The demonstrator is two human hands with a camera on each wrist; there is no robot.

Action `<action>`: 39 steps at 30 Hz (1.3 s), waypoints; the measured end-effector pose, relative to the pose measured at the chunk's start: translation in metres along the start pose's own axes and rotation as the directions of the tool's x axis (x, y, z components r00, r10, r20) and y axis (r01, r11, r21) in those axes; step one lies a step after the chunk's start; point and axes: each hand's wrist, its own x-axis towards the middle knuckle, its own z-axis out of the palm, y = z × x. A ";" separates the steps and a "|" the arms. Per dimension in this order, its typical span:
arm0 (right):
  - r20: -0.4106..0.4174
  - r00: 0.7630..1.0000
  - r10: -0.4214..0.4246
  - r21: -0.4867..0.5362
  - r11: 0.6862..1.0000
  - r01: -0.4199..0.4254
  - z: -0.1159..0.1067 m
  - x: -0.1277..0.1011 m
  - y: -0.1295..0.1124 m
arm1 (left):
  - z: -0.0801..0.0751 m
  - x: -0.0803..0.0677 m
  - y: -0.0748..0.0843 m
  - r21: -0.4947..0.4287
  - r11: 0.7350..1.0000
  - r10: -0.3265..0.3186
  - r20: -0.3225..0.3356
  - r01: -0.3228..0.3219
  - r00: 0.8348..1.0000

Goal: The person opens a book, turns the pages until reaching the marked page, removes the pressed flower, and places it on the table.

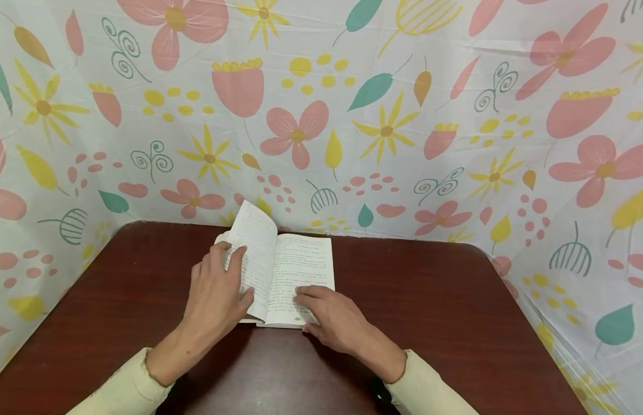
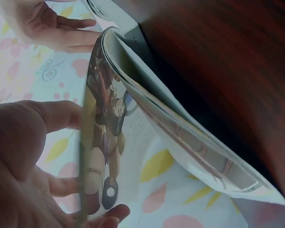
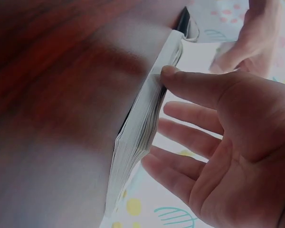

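Observation:
An open book (image 1: 301, 259) with printed pages lies on a dark red-brown table (image 1: 430, 300). My left hand (image 1: 233, 276) holds a raised bundle of left-hand pages, fingers on the outer side and thumb against the inner edge. In the left wrist view the left hand (image 2: 19, 156) has a page edge running between thumb and fingers, and the book's (image 2: 147, 137) illustrated cover curls over. My right hand (image 1: 313, 302) lies flat on the lower right page with straight fingers. In the right wrist view the right hand's (image 3: 237, 142) thumb tip touches the book's (image 3: 142, 118) page block.
A flower-patterned cloth (image 1: 404, 115) stands as a wall behind and on both sides of the table. The table's rounded far corners meet it. Bare tabletop lies left and right of the book. Cream sleeves cover both wrists.

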 end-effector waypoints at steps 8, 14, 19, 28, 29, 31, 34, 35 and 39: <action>0.011 1.000 0.002 0.018 1.000 -0.002 0.000 0.000 0.001 | 0.003 -0.010 0.001 0.078 0.997 -0.017 0.166 0.004 0.986; 0.015 1.000 -0.009 0.025 1.000 0.009 -0.001 0.000 0.001 | 0.005 -0.010 0.006 0.039 0.997 0.058 0.265 -0.070 0.963; 0.029 0.999 -0.017 0.038 0.999 0.016 -0.003 -0.001 0.003 | 0.008 -0.012 0.005 0.008 0.993 0.103 0.388 -0.115 0.916; -0.014 0.999 -0.044 0.036 0.998 0.044 -0.006 0.000 0.005 | 0.010 -0.012 0.004 0.023 0.989 0.121 0.423 -0.144 0.898; -0.027 0.998 -0.052 0.024 0.998 0.052 -0.007 0.001 0.005 | 0.010 -0.012 0.004 0.025 0.989 0.122 0.423 -0.146 0.898; -0.061 0.995 -0.075 -0.007 0.997 0.074 -0.006 0.002 0.006 | 0.010 -0.013 0.004 0.026 0.988 0.124 0.422 -0.149 0.898; -0.117 0.989 -0.090 -0.050 0.995 0.084 -0.005 0.004 0.007 | 0.010 -0.013 0.004 0.025 0.988 0.129 0.417 -0.153 0.900; -0.141 0.987 -0.080 -0.055 0.996 0.073 -0.004 0.004 0.008 | 0.010 -0.014 0.004 0.024 0.988 0.131 0.416 -0.155 0.900; -0.238 0.967 0.089 0.009 0.996 -0.089 -0.002 0.003 0.009 | 0.009 -0.015 0.004 0.023 0.986 0.142 0.416 -0.166 0.898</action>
